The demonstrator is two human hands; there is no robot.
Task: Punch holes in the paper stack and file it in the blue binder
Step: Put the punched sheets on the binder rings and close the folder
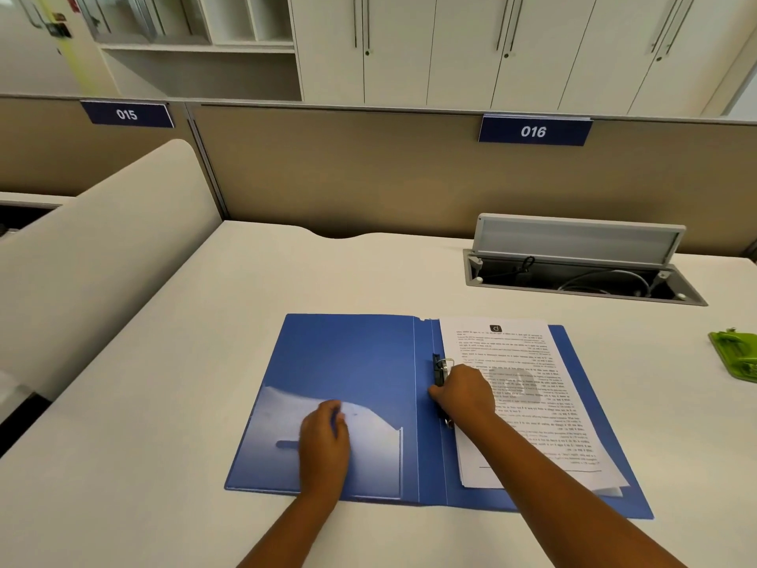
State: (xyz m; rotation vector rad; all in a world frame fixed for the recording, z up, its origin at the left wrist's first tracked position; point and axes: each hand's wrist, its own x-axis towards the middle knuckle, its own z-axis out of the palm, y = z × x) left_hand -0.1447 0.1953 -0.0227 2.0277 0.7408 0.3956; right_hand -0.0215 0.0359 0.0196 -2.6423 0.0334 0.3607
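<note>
The blue binder lies open and flat on the white desk in front of me. A printed paper stack rests on its right half, with its left edge at the metal ring and black clip mechanism beside the spine. My right hand sits over that mechanism, fingers curled round its lever, and hides the lower ring. My left hand rests on the clear pocket of the left inside cover and holds it down.
A green hole punch sits at the desk's right edge. An open cable box with a raised lid is behind the binder on the right. A curved beige divider borders the left, and a partition wall runs along the back.
</note>
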